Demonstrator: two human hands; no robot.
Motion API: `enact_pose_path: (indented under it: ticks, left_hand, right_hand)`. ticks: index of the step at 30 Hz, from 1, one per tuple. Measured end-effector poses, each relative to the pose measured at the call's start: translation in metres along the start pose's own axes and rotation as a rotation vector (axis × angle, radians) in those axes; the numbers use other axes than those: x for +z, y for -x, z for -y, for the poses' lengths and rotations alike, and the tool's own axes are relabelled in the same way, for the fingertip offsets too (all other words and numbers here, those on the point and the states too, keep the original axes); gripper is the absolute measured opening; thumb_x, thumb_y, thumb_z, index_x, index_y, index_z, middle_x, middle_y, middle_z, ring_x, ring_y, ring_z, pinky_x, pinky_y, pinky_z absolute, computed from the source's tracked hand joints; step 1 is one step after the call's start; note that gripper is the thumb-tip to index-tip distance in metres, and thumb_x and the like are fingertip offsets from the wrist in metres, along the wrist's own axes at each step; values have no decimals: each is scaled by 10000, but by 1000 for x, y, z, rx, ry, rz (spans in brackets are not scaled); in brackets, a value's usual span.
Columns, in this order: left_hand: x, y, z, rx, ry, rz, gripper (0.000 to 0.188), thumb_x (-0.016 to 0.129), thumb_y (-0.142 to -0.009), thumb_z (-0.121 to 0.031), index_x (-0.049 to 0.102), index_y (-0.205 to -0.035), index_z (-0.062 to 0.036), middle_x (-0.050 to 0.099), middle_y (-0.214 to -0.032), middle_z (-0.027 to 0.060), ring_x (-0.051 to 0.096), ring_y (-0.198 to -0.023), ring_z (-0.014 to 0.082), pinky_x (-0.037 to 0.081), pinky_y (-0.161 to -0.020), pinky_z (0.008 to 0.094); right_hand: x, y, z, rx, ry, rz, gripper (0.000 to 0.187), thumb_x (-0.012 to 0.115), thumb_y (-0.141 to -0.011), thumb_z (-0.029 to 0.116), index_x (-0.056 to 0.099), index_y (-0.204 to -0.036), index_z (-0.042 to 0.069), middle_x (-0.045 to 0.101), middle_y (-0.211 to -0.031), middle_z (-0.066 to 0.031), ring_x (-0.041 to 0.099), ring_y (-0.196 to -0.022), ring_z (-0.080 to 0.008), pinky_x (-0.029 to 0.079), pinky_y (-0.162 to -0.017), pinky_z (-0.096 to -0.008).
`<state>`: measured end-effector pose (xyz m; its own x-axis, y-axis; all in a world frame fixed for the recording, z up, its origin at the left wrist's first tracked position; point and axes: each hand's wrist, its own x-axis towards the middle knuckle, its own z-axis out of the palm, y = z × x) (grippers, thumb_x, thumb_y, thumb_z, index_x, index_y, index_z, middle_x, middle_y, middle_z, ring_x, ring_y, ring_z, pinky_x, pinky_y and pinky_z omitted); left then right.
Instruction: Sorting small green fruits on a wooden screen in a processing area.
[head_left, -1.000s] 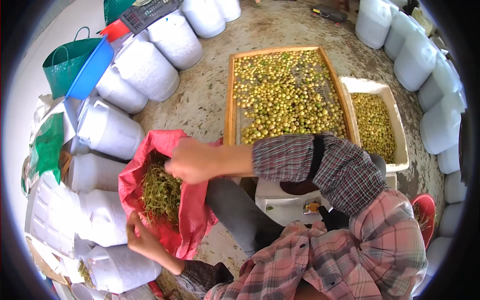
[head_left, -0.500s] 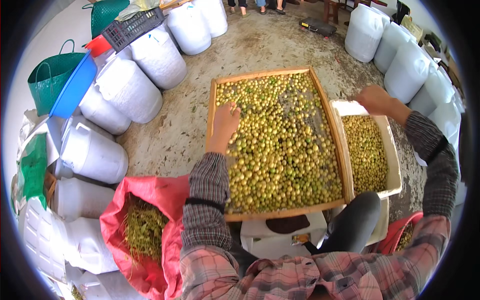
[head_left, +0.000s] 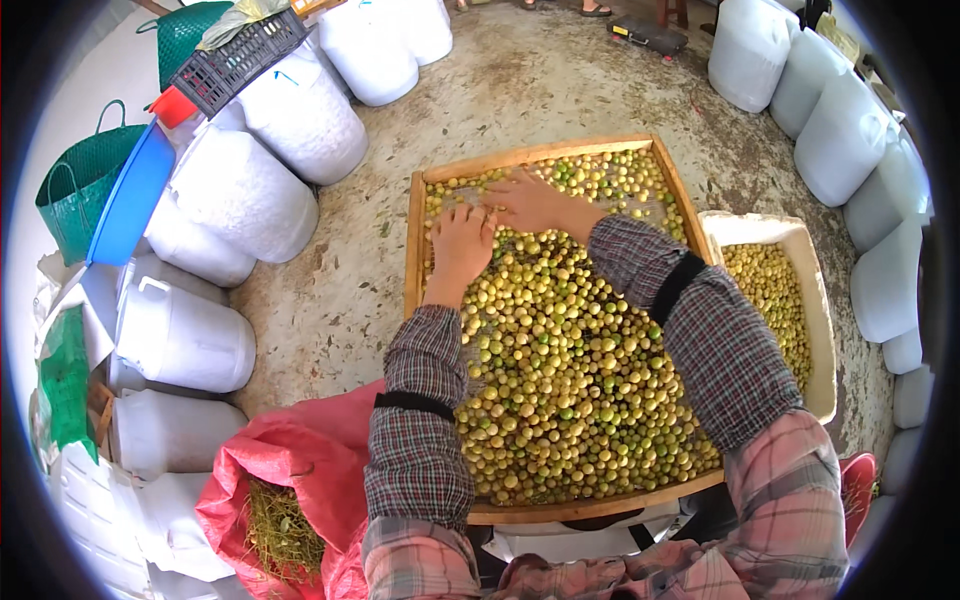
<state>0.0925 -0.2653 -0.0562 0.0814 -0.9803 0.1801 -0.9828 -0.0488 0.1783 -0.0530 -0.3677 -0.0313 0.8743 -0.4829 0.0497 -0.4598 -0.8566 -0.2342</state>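
A shallow wooden-framed tray (head_left: 430, 175) lies in front of me, spread with small round yellow-green fruits (head_left: 570, 370); patches of its mesh base show between them. My left hand (head_left: 462, 243) rests on the fruits near the tray's left side, its fingers spread. Close beside it, my right hand (head_left: 530, 200) reaches across from the right over the far part of the tray. Its fingers are stretched out toward the left, low over the fruits. Neither hand appears to hold anything, though the undersides are hidden.
A white box (head_left: 822, 330) of the same fruits stands against the tray's right side. At lower left, a red sack (head_left: 275, 450) holds dry stems. White plastic drums (head_left: 240, 190) line the left, more jugs (head_left: 845, 140) the right. A blue basin (head_left: 130, 200) leans on the left drums.
My right hand has swung left from beyond the white box to the tray's far part, beside my left hand. The left hand has shifted slightly. The view has tilted down a little.
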Motion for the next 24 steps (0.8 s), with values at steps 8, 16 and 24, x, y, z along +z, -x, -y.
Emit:
enact_pose_path:
  ticks: [8, 16, 24]
  left_hand:
    - [-14, 91, -33, 115, -16, 19, 309, 486, -934, -214, 540, -1193, -55, 452, -1222, 162, 437, -1075, 384, 394, -900, 525]
    - [-64, 185, -117, 212, 229, 350, 334, 571, -850, -110, 556, -1174, -31, 440, -1175, 204, 486, -1023, 364, 448, -859, 469]
    - [-122, 113, -93, -43, 452, 719, 211, 594, -889, -174, 672, -1032, -39, 624, -1037, 177, 650, -850, 294, 517, -776, 391]
  right_hand:
    - [25, 84, 50, -76, 24, -79, 391, 439, -947, 430, 576, -1155, 128, 498, -1157, -97, 437, -1140, -315, 373, -951, -537]
    - [-10, 218, 97, -72, -121, 91, 364, 660, -801, 295, 610, -1099, 93, 482, -1148, -93, 437, -1103, -308, 448, -861, -445]
    - [-65, 242, 83, 22, -452, 259, 349, 639, -817, 224, 629, -1142, 96, 602, -1111, -114, 630, -943, -253, 507, -831, -390]
